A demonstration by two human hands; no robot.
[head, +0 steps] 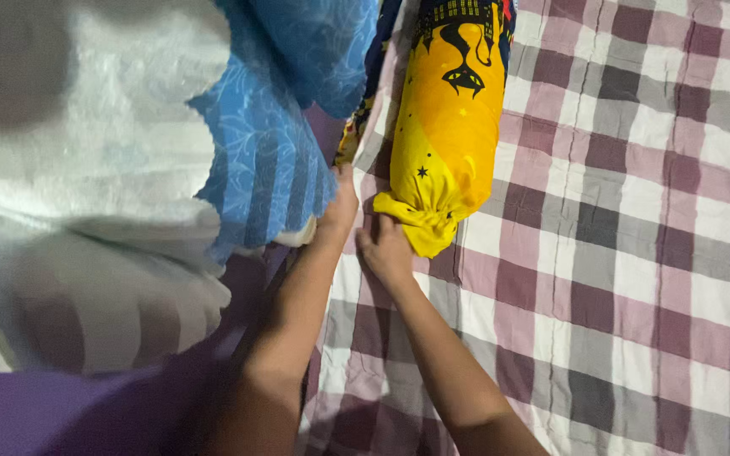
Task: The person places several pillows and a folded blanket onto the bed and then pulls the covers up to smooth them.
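A yellow bolster (448, 127) with dark printed figures was laid lengthwise on a checked bed sheet (635, 253) of purple, grey and white squares. Its near end was gathered into a knot of cloth, and this end pointed toward the person.

The right hand (384, 251) was placed flat on the sheet just beside that gathered end, and its fingers were touching the yellow cloth. The fingers seemed lightly bent, more open than closed; whether any cloth was really pinched between them could not be told. The left hand (340, 207) was stretched further forward, along the left side of the bolster's end, and its fingertips were hidden under the hanging edge of a blue patterned cloth (272, 152). How far it was opened, and whether something was held by it, could not be seen.

It was judged that both hands were brought to the near end because the loose cloth was collected there, so that end was the easiest part to be taken.

On the left, the view was filled by a white cover (86, 186), lifted and close to the camera, with the blue cloth hanging from it. A purple cloth (61, 414) lay below. Little room was therefore left on the left side. On the right of the bolster the sheet was uncovered, and wide room for moving was offered there.
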